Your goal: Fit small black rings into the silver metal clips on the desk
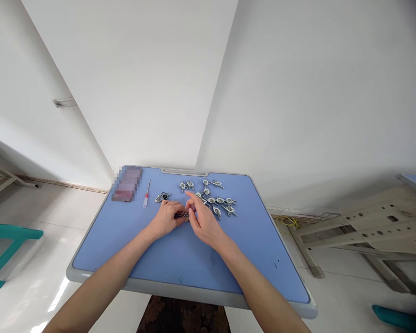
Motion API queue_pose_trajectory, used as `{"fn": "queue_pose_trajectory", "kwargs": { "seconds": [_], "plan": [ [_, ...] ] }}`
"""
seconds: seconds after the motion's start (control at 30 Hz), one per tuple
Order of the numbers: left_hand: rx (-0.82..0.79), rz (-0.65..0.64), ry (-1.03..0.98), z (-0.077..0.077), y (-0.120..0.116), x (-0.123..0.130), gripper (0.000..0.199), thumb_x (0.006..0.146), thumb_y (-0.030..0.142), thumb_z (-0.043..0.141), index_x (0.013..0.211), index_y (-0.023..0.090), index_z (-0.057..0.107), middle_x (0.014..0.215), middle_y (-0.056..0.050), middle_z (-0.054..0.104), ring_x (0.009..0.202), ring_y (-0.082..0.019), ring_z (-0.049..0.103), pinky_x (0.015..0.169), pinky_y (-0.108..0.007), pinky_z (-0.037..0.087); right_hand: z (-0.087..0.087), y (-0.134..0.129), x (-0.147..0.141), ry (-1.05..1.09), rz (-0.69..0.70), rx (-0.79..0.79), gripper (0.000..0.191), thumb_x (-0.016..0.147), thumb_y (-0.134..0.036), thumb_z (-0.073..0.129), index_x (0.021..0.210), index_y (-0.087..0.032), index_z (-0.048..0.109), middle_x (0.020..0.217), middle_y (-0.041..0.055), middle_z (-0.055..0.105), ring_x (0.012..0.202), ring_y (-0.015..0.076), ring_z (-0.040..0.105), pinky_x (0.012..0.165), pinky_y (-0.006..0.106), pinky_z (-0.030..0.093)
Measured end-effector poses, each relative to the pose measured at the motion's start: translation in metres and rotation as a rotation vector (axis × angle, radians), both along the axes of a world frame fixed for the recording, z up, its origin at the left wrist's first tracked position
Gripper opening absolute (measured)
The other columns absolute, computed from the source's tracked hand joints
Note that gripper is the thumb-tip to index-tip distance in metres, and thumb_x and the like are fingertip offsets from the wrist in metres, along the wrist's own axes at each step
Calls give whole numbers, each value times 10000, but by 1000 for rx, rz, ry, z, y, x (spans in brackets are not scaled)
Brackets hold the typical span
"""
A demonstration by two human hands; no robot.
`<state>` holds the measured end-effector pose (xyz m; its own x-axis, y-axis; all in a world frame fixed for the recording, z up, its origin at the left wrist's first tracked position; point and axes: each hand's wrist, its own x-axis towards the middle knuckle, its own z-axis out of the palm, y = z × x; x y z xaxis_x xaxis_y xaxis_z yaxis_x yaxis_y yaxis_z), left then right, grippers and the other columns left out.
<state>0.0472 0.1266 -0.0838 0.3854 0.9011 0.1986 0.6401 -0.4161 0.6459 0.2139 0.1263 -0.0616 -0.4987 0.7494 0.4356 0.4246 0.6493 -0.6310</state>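
Pinches a small metal part [184, 215] mid-desk in the left hand [167, 214], with the right hand [203, 221] half-curled close by (grip hidden, impossible to tell). Seems busy with one piece, between one metal piece [158, 198] at left and many metal pieces [220, 200] at right, too small to sort into done and left. Takes place at a blue desk [107, 249] with a screwdriver [146, 199], near white walls [142, 83] and a teal stool [7, 231].

Blue desk [180, 259]; pixelated item [127, 184] at far left, screwdriver [146, 196] beside it, metal parts [211, 200] scattered rightward.

A smooth, matt desk [215, 259] with plastic-looking rim [180, 290]; metal parts [211, 200]; screwdriver [147, 195] with metal shaft, clear plastic handle; glossy floor [72, 236]; matt wall [152, 92]; plastic stool [14, 230].
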Motion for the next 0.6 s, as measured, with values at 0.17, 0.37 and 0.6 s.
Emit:
{"fn": "queue_pose_trajectory", "kwargs": {
  "seconds": [0.17,0.37,0.6],
  "plan": [
    [0,7,13,-1,1,0,109,826,283,603,782,186,628,745,0,616,769,-166,560,820,-322,338,-3,3,0,-8,-71,6,499,934,-208,352,1417,-217,225,906,54,547,764,179,547,727,346,486],
    [-13,-6,1,0,1,0,92,830,278,605,823,195,645,768,0,637,780,-163,568,831,-327,337,-4,1,-2,67,-10,-38,592,909,-134,315,1451,-202,86,914,44,498,733,149,510,730,332,478],
    [-34,6,-31,-1,1,-1,108,814,284,631,887,213,667,809,-4,659,818,-175,584,873,-344,340,2,6,12,266,-174,-52,449,841,-83,324,1269,-210,378,794,6,500,633,129,487,645,287,455]
  ]
}}
